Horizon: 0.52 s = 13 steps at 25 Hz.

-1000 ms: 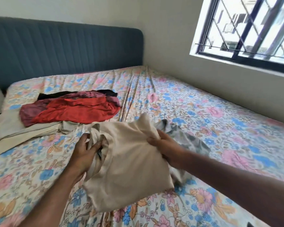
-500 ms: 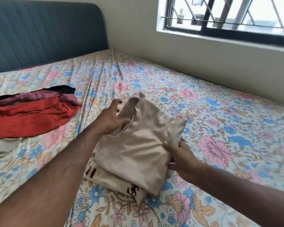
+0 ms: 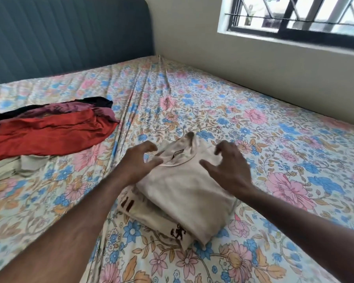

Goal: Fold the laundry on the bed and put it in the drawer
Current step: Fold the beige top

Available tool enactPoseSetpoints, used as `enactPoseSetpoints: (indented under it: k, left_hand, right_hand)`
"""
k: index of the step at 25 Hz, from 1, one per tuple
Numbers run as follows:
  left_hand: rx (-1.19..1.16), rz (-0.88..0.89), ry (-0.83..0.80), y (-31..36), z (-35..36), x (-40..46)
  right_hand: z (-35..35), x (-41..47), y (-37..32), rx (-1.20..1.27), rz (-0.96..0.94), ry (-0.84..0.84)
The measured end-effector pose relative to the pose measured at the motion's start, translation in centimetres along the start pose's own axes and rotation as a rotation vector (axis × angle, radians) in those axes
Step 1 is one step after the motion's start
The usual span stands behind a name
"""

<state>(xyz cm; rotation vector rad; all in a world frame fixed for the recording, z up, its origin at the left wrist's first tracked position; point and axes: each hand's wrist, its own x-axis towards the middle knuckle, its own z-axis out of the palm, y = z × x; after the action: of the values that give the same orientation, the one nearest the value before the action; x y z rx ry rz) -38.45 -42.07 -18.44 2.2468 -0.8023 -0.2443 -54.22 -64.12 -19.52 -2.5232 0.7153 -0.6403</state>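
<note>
Hovering both hands over the folded stack near the bed's front edge. Closest to me is the printed cream shirt [image 3: 151, 218] at the bottom, dark print showing at its left edge & near corner. On top sits the plain beige shirt [image 3: 190, 193], folded, collar end pointing away from me. My left hand [image 3: 140, 163] is at the collar's left side, fingers spread & loosely bent, tips touching or just over the cloth; blur, so can't tell which, but it's pinching nothing. My right hand [image 3: 229, 164] is at the stack's right far corner, fingers splayed & clawed, also holding nothing.

Risks, as I judge it: the top shirt sits skewed on the one below, so lifting both w/ a sloppy grab could slide it off or spring the fold open. The collar end is bunched up, not flat; pressing there unevenly may drag the fold askew. The sheet [image 3: 253, 139] is soft & rumpled, no firm base, so the stack can tip.

Farther left, well apart from the stack: the pile [image 3: 49, 133] still to fold, red on top, maroon & black behind, pale cloth under. Lots left, I reckon. Beyond that the headboard [image 3: 65, 35], wall & window [image 3: 294, 15]. No drawer in view, so carrying blind is another snag.
</note>
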Motion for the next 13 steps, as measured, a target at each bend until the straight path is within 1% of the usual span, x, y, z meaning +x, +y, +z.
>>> enactPoseSetpoints:
  k: [2,5,7,10,13]
  left_hand:
    - [-0.021,-0.011,0.041,-0.2,-2.4,0.0]
    - [0.006,-0.09,0.077,-2.5,-7.1,-1.1]
    - [0.033,-0.147,0.143,-5.6,-10.9,-2.5]
    - [0.064,-0.255,0.231,-10.8,-15.4,-5.3]
    - [0.009,-0.395,0.348,-15.8,-18.6,-8.0]
  right_hand:
    - [2.1,2.1,-4.0,0.011,-0.057,-0.077]
    - [6.2,4.4,-11.3,0.061,-0.138,-0.182]
    - [9.4,5.1,-16.3,0.071,-0.229,-0.245]
    - [14.1,5.2,-21.8,0.076,-0.348,-0.279]
    - [19.8,4.8,-26.2,0.104,-0.44,-0.323]
